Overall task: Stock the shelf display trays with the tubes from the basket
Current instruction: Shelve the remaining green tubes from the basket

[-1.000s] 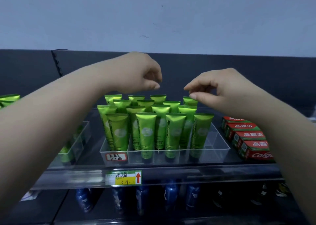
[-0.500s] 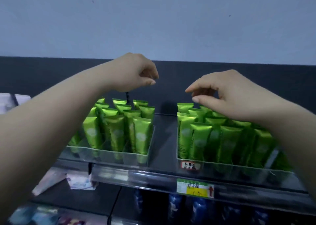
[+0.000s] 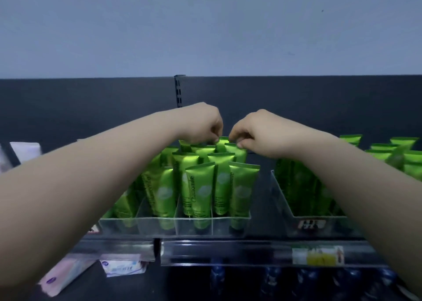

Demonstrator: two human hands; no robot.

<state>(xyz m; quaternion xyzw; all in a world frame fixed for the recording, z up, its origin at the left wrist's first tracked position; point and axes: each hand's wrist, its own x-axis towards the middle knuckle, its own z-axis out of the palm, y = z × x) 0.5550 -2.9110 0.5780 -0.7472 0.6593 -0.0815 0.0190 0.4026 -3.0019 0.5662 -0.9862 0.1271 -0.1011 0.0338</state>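
Green tubes (image 3: 201,186) marked "Chamomile" stand upright in rows, crimped ends up, inside a clear divided tray (image 3: 173,219) on the shelf (image 3: 228,236) in front of you. Your two arms reach over them to the back row, hands almost touching. Your right grip (image 3: 258,134) is clenched, thumb and fingertips pinching the crimped top of a rear tube (image 3: 239,155) on the tray's right side. Your left grip (image 3: 201,127) has its fingers curled down onto the top of the neighbouring back tube (image 3: 222,143); you cannot tell whether it actually holds it. To the right, apart from the first, a second clear tray (image 3: 319,218) holds more green tubes. A yellow price label (image 3: 317,256) sits on the shelf edge below it. Pale packets (image 3: 123,267) lie on the lower shelf at left, blue bottles (image 3: 217,275) at right.
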